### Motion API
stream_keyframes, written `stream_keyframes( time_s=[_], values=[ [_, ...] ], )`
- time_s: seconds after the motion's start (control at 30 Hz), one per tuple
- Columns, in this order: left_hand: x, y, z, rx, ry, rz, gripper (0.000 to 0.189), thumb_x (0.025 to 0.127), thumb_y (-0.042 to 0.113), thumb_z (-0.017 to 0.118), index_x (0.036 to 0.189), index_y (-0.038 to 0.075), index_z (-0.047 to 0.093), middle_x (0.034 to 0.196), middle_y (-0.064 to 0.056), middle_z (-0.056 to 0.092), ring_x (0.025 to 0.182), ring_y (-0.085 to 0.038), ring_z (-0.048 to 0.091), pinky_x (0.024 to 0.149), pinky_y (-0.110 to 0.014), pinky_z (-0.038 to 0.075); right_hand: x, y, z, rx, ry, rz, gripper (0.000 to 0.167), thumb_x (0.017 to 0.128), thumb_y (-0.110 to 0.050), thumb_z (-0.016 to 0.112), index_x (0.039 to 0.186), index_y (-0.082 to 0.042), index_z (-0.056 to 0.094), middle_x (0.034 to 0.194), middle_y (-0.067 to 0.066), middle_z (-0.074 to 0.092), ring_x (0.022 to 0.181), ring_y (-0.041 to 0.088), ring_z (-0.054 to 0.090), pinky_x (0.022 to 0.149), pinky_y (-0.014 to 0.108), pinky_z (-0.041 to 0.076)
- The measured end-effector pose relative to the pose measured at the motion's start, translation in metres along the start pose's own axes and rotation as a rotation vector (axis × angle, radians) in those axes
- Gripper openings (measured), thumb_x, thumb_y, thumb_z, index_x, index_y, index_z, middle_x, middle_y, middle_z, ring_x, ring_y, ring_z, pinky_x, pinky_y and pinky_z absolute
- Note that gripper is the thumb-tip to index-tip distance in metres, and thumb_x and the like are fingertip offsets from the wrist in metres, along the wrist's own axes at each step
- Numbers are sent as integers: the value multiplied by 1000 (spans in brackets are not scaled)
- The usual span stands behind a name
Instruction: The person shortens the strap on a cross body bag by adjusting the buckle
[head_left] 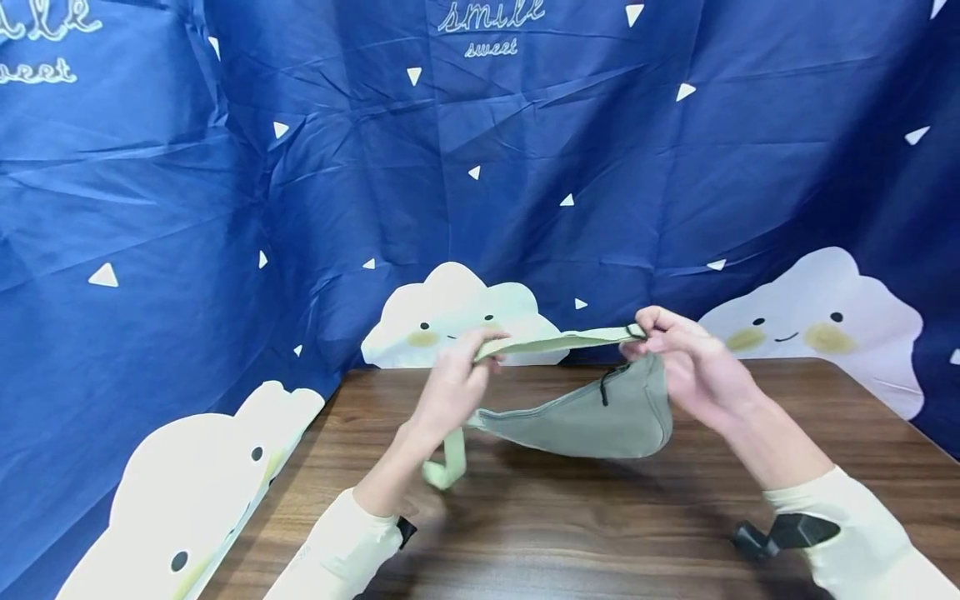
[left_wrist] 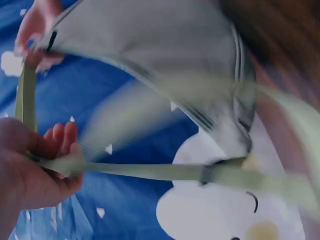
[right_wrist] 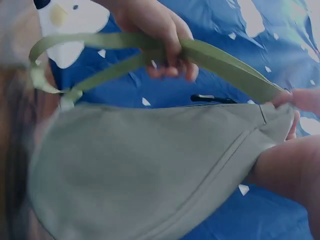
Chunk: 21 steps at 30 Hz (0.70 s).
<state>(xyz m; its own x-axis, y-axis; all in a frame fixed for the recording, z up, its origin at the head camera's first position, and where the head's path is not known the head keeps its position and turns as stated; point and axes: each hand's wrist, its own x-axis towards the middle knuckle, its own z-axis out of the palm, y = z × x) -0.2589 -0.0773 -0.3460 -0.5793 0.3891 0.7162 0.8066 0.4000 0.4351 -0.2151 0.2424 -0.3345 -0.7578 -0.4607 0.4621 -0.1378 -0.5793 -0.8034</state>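
Observation:
A grey-green sling bag [head_left: 592,423] hangs above the table, its wide end toward the right hand and its narrow end to the left. The right hand [head_left: 701,367] pinches the bag's upper corner where the light green strap [head_left: 558,341] joins it. My left hand [head_left: 453,383] grips the strap partway along, drawing that stretch nearly straight between both hands. A loose loop of strap dangles below the left wrist. In the right wrist view, a black zipper pull [right_wrist: 215,98] lies along the bag's top edge. Strap parts are blurred in the left wrist view.
Below the bag is a brown wooden table [head_left: 570,533]. A blue cloth [head_left: 480,192] printed with white clouds and triangles rises behind it and along the left side. Dark wrist devices [head_left: 783,535] sit at the cream sleeves.

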Motion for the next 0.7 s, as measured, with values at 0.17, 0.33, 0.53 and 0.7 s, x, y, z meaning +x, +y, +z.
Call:
stream_keyframes(
  time_s=[0.17,0.33,0.53,0.7],
  values=[
    [8,-13,-23,-216,97,-162,42,93,-10,44,123,8,67,79,-10,67,66,-18,63,66,-31,51,-5,-14,-12,-59,125,6,25,107,-4,36,106,-9,60,81,-1,56,74,14,50,69,26,48],
    [15,-21,-39,-442,95,-267,35,96,-9,50,124,4,65,84,-16,63,65,-22,58,65,-28,49,-10,-26,-14,-272,268,-66,17,102,6,52,97,-10,54,65,-3,40,60,16,28,54,26,31],
    [20,-33,-54,-575,94,-271,19,100,1,60,117,2,67,73,-9,58,59,-18,50,58,-25,44,-19,-43,-25,-193,224,-223,21,104,11,42,103,-1,58,64,6,48,61,21,45,66,27,42],
    [21,-50,-65,-676,127,-314,24,97,2,67,120,0,66,89,1,68,63,-10,45,55,-21,36,-28,-58,-41,-17,198,-297,28,106,12,32,108,6,60,74,15,62,72,26,61,69,29,50]
  ],
)
